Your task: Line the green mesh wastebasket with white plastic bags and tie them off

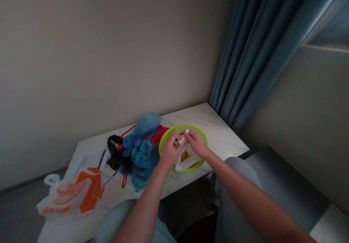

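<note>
Both hands are over a lime-green plastic basket (205, 134) with a perforated wall. My left hand (171, 149) pinches the gathered top of a white plastic bag (187, 163). From the other side my right hand (195, 143) also grips the twisted white end, its fingers closed close to the left hand's. The lower part of the bag hangs into the basket, and something orange shows on or through it. What lies beneath the bag is mostly hidden.
Left of the basket lies a heap of crumpled blue bags (145, 152), with a black bag (120, 159) and a red bag (159, 134). A white-and-orange bag (73, 192) and a printed sheet (87, 161) rest on the marble-patterned table (218, 126). A blue curtain (245, 54) hangs at right.
</note>
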A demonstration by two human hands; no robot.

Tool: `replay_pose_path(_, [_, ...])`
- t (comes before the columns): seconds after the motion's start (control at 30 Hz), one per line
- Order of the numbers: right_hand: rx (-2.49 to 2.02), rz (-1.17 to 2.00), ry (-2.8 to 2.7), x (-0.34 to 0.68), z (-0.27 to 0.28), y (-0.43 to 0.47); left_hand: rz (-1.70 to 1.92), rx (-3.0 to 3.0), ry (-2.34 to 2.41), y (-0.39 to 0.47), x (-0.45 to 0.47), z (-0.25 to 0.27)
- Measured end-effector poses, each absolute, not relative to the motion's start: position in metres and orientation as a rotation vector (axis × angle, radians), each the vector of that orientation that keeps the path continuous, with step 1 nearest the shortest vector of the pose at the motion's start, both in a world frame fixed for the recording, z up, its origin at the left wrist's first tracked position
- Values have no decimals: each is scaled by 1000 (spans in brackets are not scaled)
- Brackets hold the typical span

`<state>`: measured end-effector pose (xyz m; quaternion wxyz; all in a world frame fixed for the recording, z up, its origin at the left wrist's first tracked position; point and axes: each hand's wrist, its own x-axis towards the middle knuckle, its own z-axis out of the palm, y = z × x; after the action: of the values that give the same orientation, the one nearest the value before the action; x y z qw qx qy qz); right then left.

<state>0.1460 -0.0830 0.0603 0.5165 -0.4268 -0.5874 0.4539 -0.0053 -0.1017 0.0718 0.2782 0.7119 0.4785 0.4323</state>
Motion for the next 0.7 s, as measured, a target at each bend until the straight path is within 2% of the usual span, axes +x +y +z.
replay_pose_path(0.3, [-1006, 1112, -1610, 155, 62, -86, 1111, 2205, 1168, -106, -5, 73])
replay_pose_path(0.47, [-927, 1212, -1645, 158, 63, -94, 1188, 2248, 1309, -104, -8, 73])
replay_pose_path(0.7, [-1147, 713, -2046, 169, 66, -95, 1172, 2285, 1423, -98, -17, 69])
